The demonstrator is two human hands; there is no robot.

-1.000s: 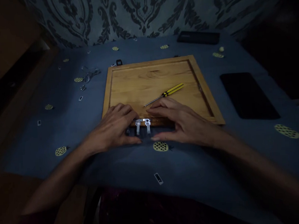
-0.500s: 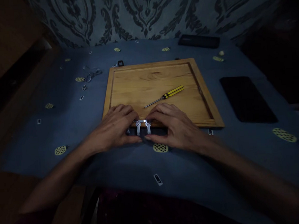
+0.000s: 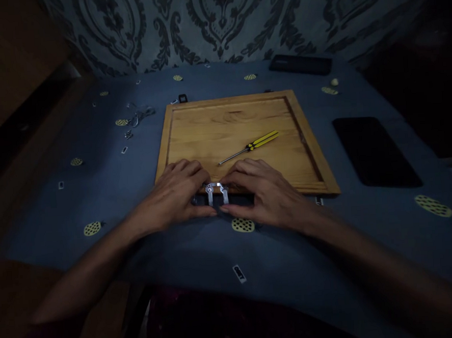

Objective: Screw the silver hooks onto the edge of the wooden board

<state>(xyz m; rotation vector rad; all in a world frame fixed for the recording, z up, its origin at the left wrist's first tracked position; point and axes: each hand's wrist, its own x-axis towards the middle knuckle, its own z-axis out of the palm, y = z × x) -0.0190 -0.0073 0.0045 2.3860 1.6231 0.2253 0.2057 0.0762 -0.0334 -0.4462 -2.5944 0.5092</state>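
Note:
At the near edge of a framed wooden board (image 3: 231, 130), my left hand (image 3: 177, 195) and my right hand (image 3: 263, 189) grip a small shiny metal bracket (image 3: 223, 195) from both sides. Two pale prongs of the bracket point toward me, and a screw head shows on its left part. Fingertips curl over the top while both thumbs press from the near side. Something dark lies under the bracket, too dim to name. Just beyond my right fingers, a yellow and black screwdriver (image 3: 262, 140) rests on the board, its tip pointing left toward the bracket.
A blue tablecloth (image 3: 178, 258) with pineapple prints covers the table. To the left lie a thin coiled wire (image 3: 142, 114) and several small metal pieces (image 3: 128, 135). A black flat slab (image 3: 376, 152) lies right of the board; a dark oblong case (image 3: 301, 64) sits at the back.
Both hands keep their hold on the bracket, with barely any movement. The whole view has shifted slightly; the screwdriver and board stay in place.

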